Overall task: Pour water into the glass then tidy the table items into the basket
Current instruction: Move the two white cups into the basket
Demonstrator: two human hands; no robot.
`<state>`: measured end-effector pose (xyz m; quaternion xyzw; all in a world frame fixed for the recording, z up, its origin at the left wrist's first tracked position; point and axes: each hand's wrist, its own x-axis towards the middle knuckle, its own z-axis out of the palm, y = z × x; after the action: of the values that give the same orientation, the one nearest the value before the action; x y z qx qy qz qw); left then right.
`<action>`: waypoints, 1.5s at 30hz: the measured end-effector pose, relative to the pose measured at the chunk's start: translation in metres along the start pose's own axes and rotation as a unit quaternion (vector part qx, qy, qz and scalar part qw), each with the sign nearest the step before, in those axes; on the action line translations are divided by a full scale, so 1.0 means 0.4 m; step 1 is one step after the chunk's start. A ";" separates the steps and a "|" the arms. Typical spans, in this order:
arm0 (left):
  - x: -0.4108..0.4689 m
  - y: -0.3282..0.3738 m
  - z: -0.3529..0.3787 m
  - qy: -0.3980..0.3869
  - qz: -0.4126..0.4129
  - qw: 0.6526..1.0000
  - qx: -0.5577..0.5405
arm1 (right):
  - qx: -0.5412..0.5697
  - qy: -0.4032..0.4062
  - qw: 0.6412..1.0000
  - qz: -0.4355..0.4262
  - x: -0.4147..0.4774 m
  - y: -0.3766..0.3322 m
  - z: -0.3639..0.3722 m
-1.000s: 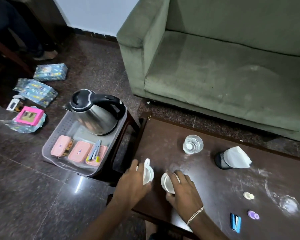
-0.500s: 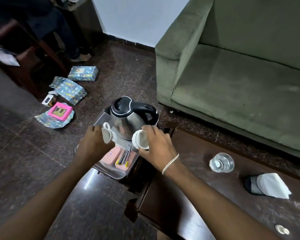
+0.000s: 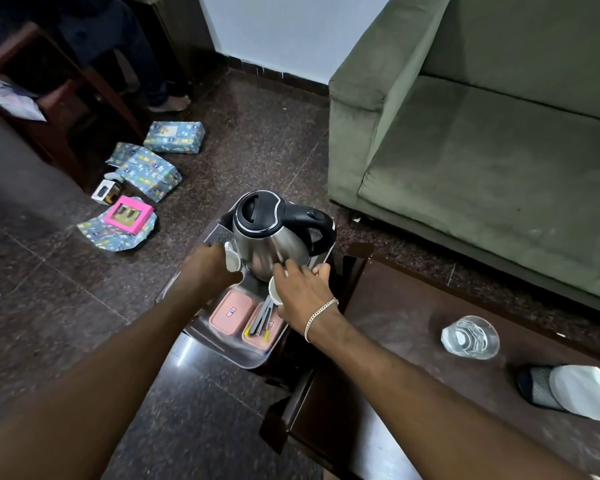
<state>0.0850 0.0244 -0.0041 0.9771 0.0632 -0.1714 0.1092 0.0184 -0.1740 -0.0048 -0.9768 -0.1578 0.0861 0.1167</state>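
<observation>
The glass (image 3: 470,337) stands on the bench (image 3: 388,341) and appears to hold water, so the pouring step is judged complete. Tidying is in progress. The basket (image 3: 229,348), set on a low stand just beside the bench end, already carries the kettle (image 3: 274,233), two pink boxes (image 3: 230,309) and a tool with yellow-tipped handles lying on the nearer box. The left hand (image 3: 208,268) is closed around a small white cup (image 3: 231,259), held over the basket and touching or nearly touching the kettle body; contact cannot be confirmed. The right hand (image 3: 303,292) is closed around a second white cup (image 3: 274,291), with only the rim showing below the fingers, held over the basket in front of the kettle and above the pink boxes. Neither cup is seated in the basket yet. Remaining on the bench: the glass and a dark mesh holder with white paper (image 3: 575,396), well apart from both hands. Further items beyond the frame edge cannot be ruled out.
</observation>
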 end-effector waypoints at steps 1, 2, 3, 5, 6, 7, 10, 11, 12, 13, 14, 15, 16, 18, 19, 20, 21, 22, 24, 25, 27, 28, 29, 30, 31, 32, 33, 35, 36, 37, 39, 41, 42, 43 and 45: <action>0.004 0.001 0.005 0.003 0.004 1.000 0.005 | -0.001 -0.003 1.000 0.002 0.003 -0.004 0.005; 0.009 0.002 0.010 0.006 0.009 1.000 0.008 | -0.001 -0.005 1.000 0.006 0.005 -0.007 0.010; 0.012 0.004 0.015 0.007 0.013 1.000 0.009 | 0.001 -0.006 1.000 0.011 0.007 -0.007 0.016; 0.019 0.006 0.022 0.005 0.012 1.000 0.015 | 0.004 -0.006 1.000 0.020 0.009 -0.003 0.027; 0.022 0.007 0.024 0.004 0.012 1.000 0.020 | 0.005 -0.006 1.000 0.021 0.010 0.000 0.031; 0.026 0.006 0.026 0.004 0.013 1.000 0.026 | 0.004 -0.008 1.000 0.021 0.011 0.004 0.034; 0.035 0.004 0.031 0.005 0.017 0.999 0.033 | 0.002 -0.021 1.000 0.021 0.016 0.011 0.042; 0.036 0.004 0.032 0.007 0.020 0.999 0.034 | 0.000 -0.024 0.999 0.021 0.017 0.010 0.043; 0.037 0.003 0.034 0.008 0.022 0.999 0.037 | -0.001 -0.024 0.999 0.021 0.017 0.009 0.045; 0.039 0.003 0.036 0.008 0.024 0.999 0.040 | -0.002 -0.023 1.000 0.021 0.016 0.007 0.046; 0.040 0.002 0.039 0.006 0.025 0.999 0.043 | -0.001 -0.023 1.000 0.021 0.015 0.005 0.048; 0.041 0.002 0.041 0.002 0.026 0.999 0.046 | 0.001 -0.023 1.000 0.021 0.014 0.004 0.051; 0.041 0.000 0.044 -0.004 0.028 0.998 0.048 | 0.005 -0.024 1.000 0.020 0.013 0.005 0.052; 0.043 -0.002 0.049 -0.013 0.033 0.998 0.047 | 0.011 -0.024 0.999 0.019 0.014 0.004 0.055; 0.043 -0.004 0.050 -0.012 0.036 0.998 0.046 | 0.011 -0.025 0.999 0.018 0.015 0.002 0.058; 0.043 -0.005 0.051 -0.009 0.039 0.998 0.047 | 0.010 -0.028 0.999 0.018 0.017 0.001 0.061; 0.043 -0.007 0.053 -0.006 0.042 0.998 0.048 | 0.008 -0.031 0.999 0.018 0.018 -0.001 0.064; 0.043 -0.007 0.054 -0.004 0.043 0.998 0.051 | 0.006 -0.033 0.999 0.017 0.019 -0.002 0.067; 0.040 -0.008 0.056 -0.003 0.045 0.997 0.056 | 0.004 -0.033 0.999 0.012 0.020 -0.004 0.075; 0.040 -0.009 0.057 -0.002 0.046 0.997 0.058 | 0.003 -0.032 0.999 0.010 0.021 -0.006 0.078; 0.040 -0.012 0.059 0.001 0.050 0.997 0.057 | -0.002 -0.026 1.000 0.010 0.020 -0.011 0.083; 0.039 -0.014 0.060 0.002 0.051 0.997 0.057 | -0.007 -0.024 1.000 0.011 0.019 -0.014 0.084; 0.039 -0.016 0.062 0.003 0.052 0.997 0.058 | -0.013 -0.023 1.000 0.011 0.018 -0.016 0.084; 0.040 -0.018 0.064 0.003 0.053 0.997 0.059 | -0.016 -0.025 1.000 0.010 0.017 -0.017 0.084; 0.040 -0.020 0.065 0.002 0.054 0.997 0.060 | -0.019 -0.028 0.999 0.010 0.016 -0.017 0.084; 0.040 -0.023 0.066 0.003 0.054 0.997 0.057 | -0.019 -0.031 0.999 0.012 0.014 -0.014 0.082; 0.039 -0.025 0.066 0.005 0.052 0.997 0.053 | -0.018 -0.033 0.999 0.015 0.011 -0.010 0.079; 0.035 -0.033 0.066 0.013 0.049 0.998 0.045 | -0.006 -0.031 0.999 0.023 0.004 -0.002 0.075; 0.032 -0.039 0.066 0.019 0.047 0.998 0.042 | 0.000 -0.027 0.999 0.026 -0.001 0.002 0.074; 0.028 -0.045 0.067 0.026 0.047 0.998 0.042 | 0.005 -0.020 0.999 0.029 -0.007 0.005 0.073; 0.016 -0.056 0.068 0.039 0.055 0.996 0.052 | 0.013 -0.002 0.999 0.032 -0.024 0.014 0.072; 0.005 -0.062 0.066 0.047 0.059 0.996 0.057 | 0.020 0.014 0.999 0.030 -0.034 0.023 0.070; -0.001 -0.060 0.063 0.049 0.059 0.996 0.054 | 0.023 0.021 0.999 0.031 -0.039 0.029 0.067; -0.007 -0.057 0.059 0.051 0.058 0.996 0.052 | 0.025 0.028 0.999 0.034 -0.045 0.033 0.063; -0.021 -0.047 0.053 0.054 0.063 0.995 0.054 | 0.030 0.035 0.998 0.038 -0.059 0.041 0.052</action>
<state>0.0674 0.0370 -0.0243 0.9914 -0.0017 -0.1145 0.0629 -0.0031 -0.1926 -0.0259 -0.9805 -0.1141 0.0607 0.1478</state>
